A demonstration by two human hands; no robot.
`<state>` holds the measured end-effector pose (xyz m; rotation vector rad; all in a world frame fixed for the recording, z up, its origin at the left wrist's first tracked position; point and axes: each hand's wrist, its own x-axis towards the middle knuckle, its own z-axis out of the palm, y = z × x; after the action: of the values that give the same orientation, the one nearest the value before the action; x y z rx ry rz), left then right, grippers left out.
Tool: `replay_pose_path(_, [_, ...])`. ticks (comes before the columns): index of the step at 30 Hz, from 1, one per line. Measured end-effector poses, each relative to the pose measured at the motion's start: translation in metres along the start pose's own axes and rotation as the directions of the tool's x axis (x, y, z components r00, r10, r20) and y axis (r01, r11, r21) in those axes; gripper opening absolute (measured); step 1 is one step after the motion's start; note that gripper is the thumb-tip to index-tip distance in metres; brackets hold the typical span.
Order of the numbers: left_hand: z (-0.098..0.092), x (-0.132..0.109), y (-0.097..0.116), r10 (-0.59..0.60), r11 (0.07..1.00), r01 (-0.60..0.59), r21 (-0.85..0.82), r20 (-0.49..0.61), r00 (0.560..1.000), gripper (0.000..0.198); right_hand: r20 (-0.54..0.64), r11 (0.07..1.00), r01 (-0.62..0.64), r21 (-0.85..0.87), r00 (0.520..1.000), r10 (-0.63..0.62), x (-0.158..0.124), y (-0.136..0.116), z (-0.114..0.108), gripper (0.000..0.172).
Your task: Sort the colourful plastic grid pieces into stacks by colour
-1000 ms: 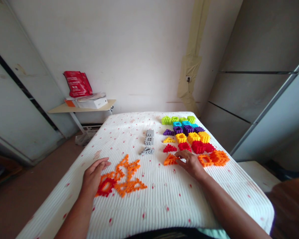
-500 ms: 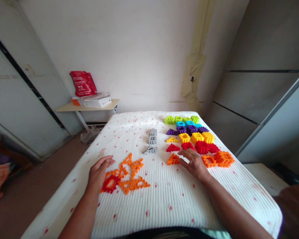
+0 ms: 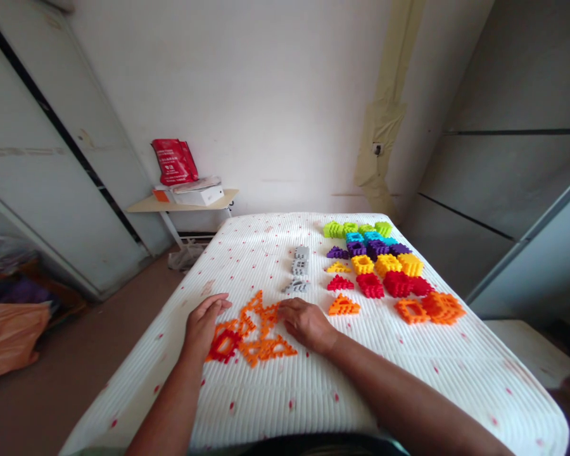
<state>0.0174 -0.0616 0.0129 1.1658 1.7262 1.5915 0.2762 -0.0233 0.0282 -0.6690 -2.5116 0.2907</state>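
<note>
Flat orange interlocking blocks (image 3: 266,348) with toothed edges lie in a cluster on the bed, several of them triangular. A red square block (image 3: 225,346) with an orange centre sits at the cluster's left. My left hand (image 3: 205,323) rests beside that side, open, its fingers loosely stretched and holding nothing I can see. At the right tip of the cluster my right hand (image 3: 308,323) has its fingers closed on an orange block, which they partly hide. Right of it stands a stack of orange triangular blocks (image 3: 344,305). Grey blocks (image 3: 300,267) lie just beyond.
Sorted stacks of red blocks (image 3: 370,285), yellow blocks (image 3: 388,263), purple blocks (image 3: 375,248), blue blocks (image 3: 354,237) and green blocks (image 3: 333,229) line the right side. Orange square blocks (image 3: 444,308) stand near the right edge. A small table (image 3: 147,204) holds boxes and a red bag (image 3: 175,161).
My right hand has moved left from the orange triangular stack to the orange cluster. The left hand stays beside the cluster. The whole view has shifted slightly.
</note>
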Motion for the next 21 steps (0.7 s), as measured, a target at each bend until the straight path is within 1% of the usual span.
replay_pose_path(4, [0.000,0.000,0.000,-0.011,1.000,0.011,-0.001,0.004,1.000,0.046,0.039,0.999,-0.026,-0.022,0.999,0.027,0.010,0.003,0.006,0.017])
replay_pose_path(7, [0.001,0.000,0.000,-0.021,1.000,0.021,-0.015,0.003,1.000,0.045,0.044,0.999,-0.022,-0.029,0.999,0.024,0.012,0.005,0.008,0.017])
replay_pose_path(10, [0.001,0.000,0.000,-0.024,1.000,0.024,-0.018,0.000,1.000,0.043,0.004,1.000,-0.004,0.003,1.000,0.004,0.009,0.005,0.008,0.017])
replay_pose_path(12, [0.000,0.000,-0.001,-0.030,0.999,0.031,-0.011,0.007,1.000,0.043,-0.062,0.999,0.015,0.044,0.998,-0.013,0.004,0.004,0.004,0.016])
replay_pose_path(14, [0.000,0.000,-0.002,-0.035,0.999,0.035,-0.002,0.015,0.999,0.042,-0.152,0.996,0.036,0.082,0.988,-0.023,-0.004,0.005,-0.005,0.015])
replay_pose_path(17, [0.000,0.000,-0.001,-0.042,0.999,0.042,0.014,0.015,0.999,0.042,-0.287,0.993,0.030,0.112,0.958,0.003,-0.024,0.012,-0.026,0.015])
replay_pose_path(19, [0.000,0.000,0.002,-0.049,0.999,0.049,0.015,0.009,0.999,0.042,-0.350,0.994,-0.019,0.106,0.935,0.055,-0.041,0.023,-0.043,0.013])
replay_pose_path(21, [0.001,-0.001,0.005,-0.058,0.998,0.058,0.010,0.002,0.998,0.042,-0.382,0.993,-0.092,0.075,0.917,0.114,-0.058,0.036,-0.059,0.012])
